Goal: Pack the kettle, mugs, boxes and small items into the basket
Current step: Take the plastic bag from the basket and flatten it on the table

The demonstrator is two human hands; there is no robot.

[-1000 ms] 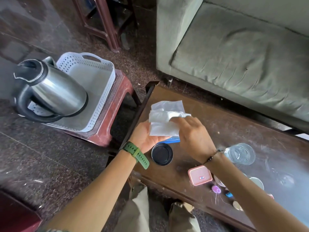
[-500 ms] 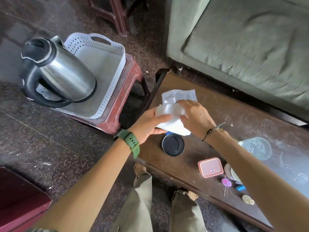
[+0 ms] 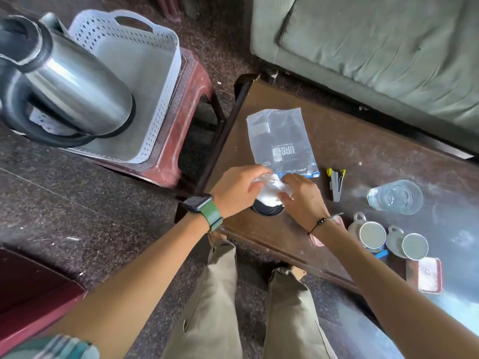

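We see the left hand (image 3: 239, 189) and right hand (image 3: 303, 196) together pinching a crumpled white wad (image 3: 272, 189) over a dark round container (image 3: 268, 209) on the table (image 3: 363, 156). A flat plastic bag (image 3: 281, 141) lies just beyond. The kettle (image 3: 75, 81) sits in the white basket (image 3: 166, 81) on the red stool (image 3: 181, 141); two mugs (image 3: 372, 234) stand near the right forearm.

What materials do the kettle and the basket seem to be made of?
The kettle: likely stainless steel, brushed and shiny with bright reflections; its black handle looks plastic. The basket: probably white moulded plastic, matte, with walls perforated in a regular pattern.
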